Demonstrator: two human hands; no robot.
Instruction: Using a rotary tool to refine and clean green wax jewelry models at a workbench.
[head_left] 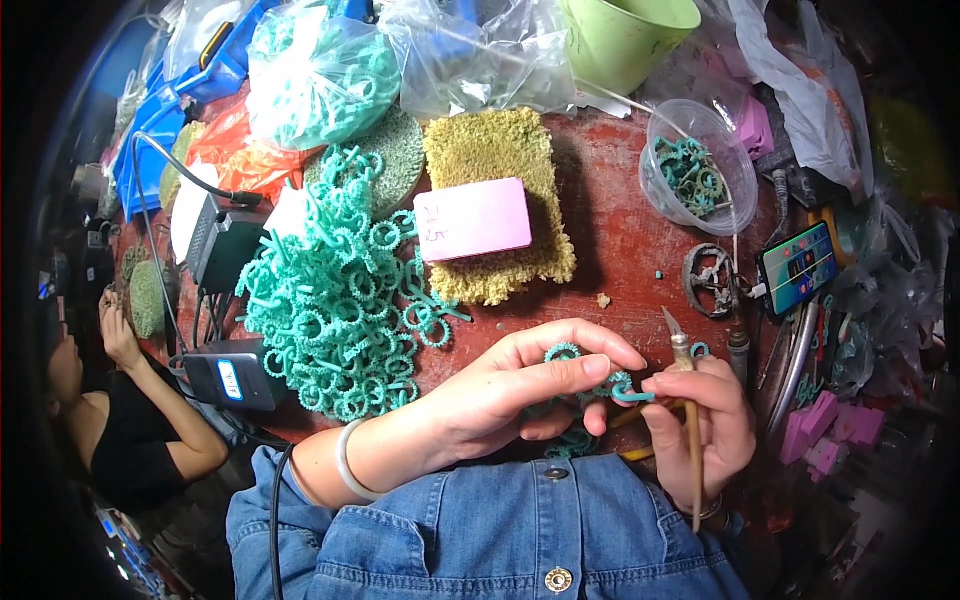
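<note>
My left hand (pixel 510 375) is in front of my chest, fingers curled round several small turquoise toothed rings. One turquoise toothed ring (pixel 622 386) with a short smooth stem spans the gap between my hands. The stem's end is pinched by my right hand (pixel 712 415), which also holds a craft knife (pixel 695 455) with a slim wooden handle. Its pointed blade aims up and away from me. Left of my hands lies a large heap of turquoise rings (pixel 330 330). More of them show below my left fingers, partly hidden.
Beyond my hands sits a yellow spongy block (pixel 495 140) with a pink card (pixel 475 218) on it. A clear tub (pixel 740 165) of darker pieces, a phone (pixel 800 266) and a round metal part (pixel 708 282) are at right. Black boxes (pixel 235 377) stand left, near another person (pixel 135 430).
</note>
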